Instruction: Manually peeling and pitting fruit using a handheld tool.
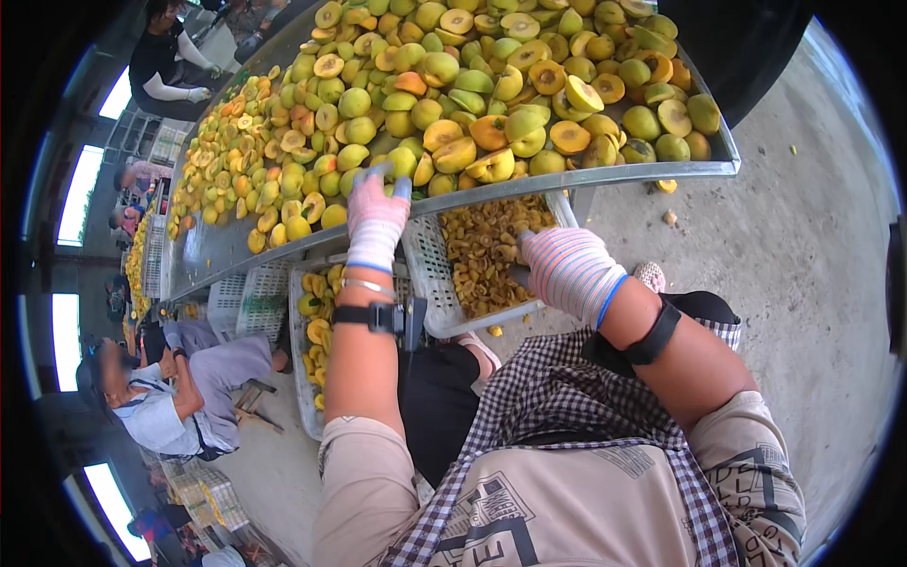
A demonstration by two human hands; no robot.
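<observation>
A sloping metal tray (pixel 567 174) holds many yellow-green peaches (pixel 354 103), several of them cut in half with the stone or its hollow showing. My left hand (pixel 379 205), in a striped knit glove with grey fingertips, reaches over the tray's near rim and touches the fruit there. Whether its fingers grip a peach cannot be told. Below the rim, my right hand (pixel 572 269) hangs over a white plastic crate (pixel 432 283) of brownish-yellow fruit stones and scraps (pixel 482 266). Its grey fingertips point left, and what lies between them is unclear.
Left of my legs, a second crate (pixel 306 383) holds yellow peach halves (pixel 319 333). A seated person (pixel 163 404) is at the left beside a wooden stool (pixel 255 404). Another person (pixel 170 64) sits across the tray. Fruit pieces (pixel 666 186) lie on the concrete floor (pixel 779 212).
</observation>
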